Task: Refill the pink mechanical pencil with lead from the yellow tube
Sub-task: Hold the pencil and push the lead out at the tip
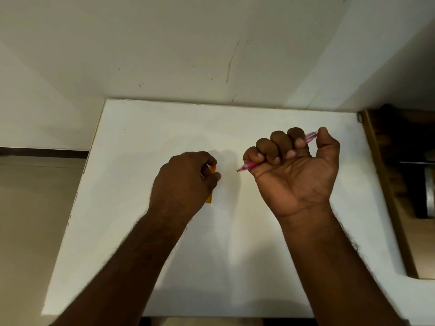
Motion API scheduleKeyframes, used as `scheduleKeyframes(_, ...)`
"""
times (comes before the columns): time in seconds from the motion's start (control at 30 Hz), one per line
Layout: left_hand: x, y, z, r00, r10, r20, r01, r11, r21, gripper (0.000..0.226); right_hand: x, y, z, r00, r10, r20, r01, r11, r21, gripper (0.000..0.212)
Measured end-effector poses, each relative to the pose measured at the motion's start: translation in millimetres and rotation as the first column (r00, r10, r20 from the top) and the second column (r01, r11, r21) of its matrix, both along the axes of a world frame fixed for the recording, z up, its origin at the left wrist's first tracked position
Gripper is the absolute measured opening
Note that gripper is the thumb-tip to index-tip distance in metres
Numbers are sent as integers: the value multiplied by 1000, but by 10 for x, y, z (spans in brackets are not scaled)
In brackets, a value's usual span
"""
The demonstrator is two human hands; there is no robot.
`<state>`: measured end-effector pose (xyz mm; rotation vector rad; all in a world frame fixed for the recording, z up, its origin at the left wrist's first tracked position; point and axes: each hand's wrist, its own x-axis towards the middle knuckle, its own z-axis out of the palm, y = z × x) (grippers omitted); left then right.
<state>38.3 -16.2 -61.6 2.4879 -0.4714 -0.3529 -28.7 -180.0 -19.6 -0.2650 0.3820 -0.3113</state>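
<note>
Right hand [294, 165], palm up, fists the pink pencil [249, 165], thumb on its cap; left hand [186, 180], knuckles up, grips the yellow tube [210, 198] mid-surface [141, 231].

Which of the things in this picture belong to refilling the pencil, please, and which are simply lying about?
For the job:
- pink pencil, gripped in the right hand, tip pointing left
- yellow tube, under the left hand, on the white table

Not part of it:
- wooden frame along the table's right edge
- dark metal object beyond it, unclear what it is
</note>
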Motion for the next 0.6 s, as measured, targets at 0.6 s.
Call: scheduleKeyframes(0.6,5,1,-6,1000,7,3,-7,1000,1,21,-3,-26,-30,1000,-17,-6,17,1000,19,43)
